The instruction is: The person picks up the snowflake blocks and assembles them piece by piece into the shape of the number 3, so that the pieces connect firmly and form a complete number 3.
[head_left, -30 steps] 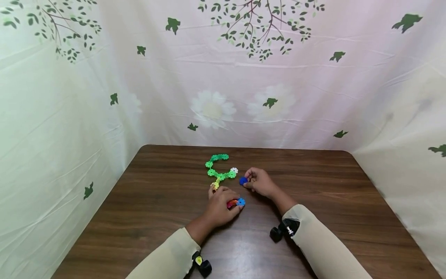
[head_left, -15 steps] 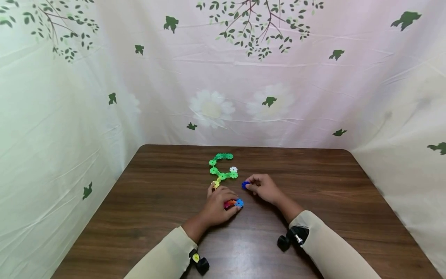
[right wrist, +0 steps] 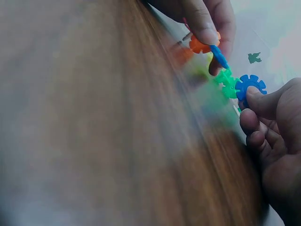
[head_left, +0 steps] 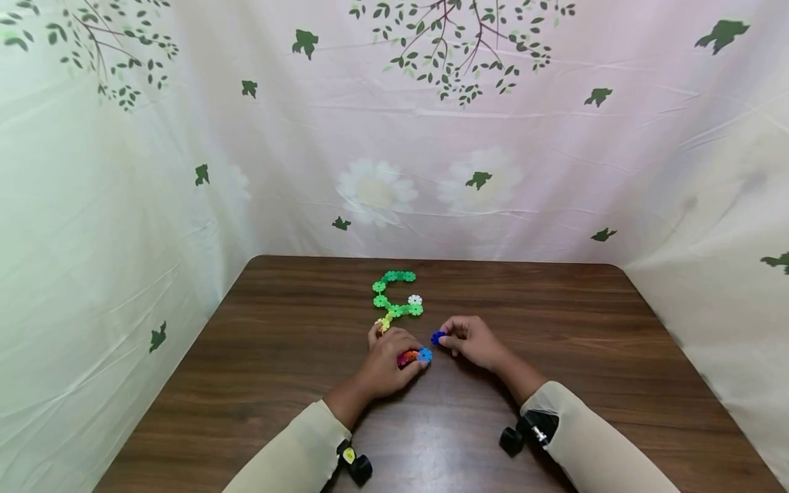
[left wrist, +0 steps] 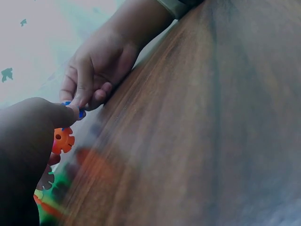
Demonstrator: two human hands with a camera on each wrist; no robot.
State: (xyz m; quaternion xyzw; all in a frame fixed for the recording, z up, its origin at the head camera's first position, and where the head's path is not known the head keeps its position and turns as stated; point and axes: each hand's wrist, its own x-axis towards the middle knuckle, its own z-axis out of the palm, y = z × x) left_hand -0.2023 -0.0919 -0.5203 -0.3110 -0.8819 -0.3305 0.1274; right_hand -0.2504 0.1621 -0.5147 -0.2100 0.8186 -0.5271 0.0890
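A chain of notched flower-shaped plastic discs lies on the table in the head view. Its green discs [head_left: 380, 301] curve at the far end, with a white disc [head_left: 415, 300] at one tip and a yellow part [head_left: 385, 322] nearer. My left hand [head_left: 390, 363] covers the near section, pinching a light blue disc [right wrist: 218, 56] beside an orange disc [right wrist: 200, 45]. Between thumb and fingers my right hand [head_left: 476, 341] pinches a dark blue disc [right wrist: 248, 88]. In the head view a small gap separates the two blue discs.
The brown wooden table [head_left: 277, 356] has a printed cloth [head_left: 425, 137] hanging behind its far edge and along both sides. A black wrist camera [head_left: 360, 470] sits at the left cuff and another black camera [head_left: 511, 441] at the right cuff.
My right hand has drawn rightward and nearer with the dark blue disc. The green far end of the chain has shifted slightly right. My left hand has stayed nearly in place.
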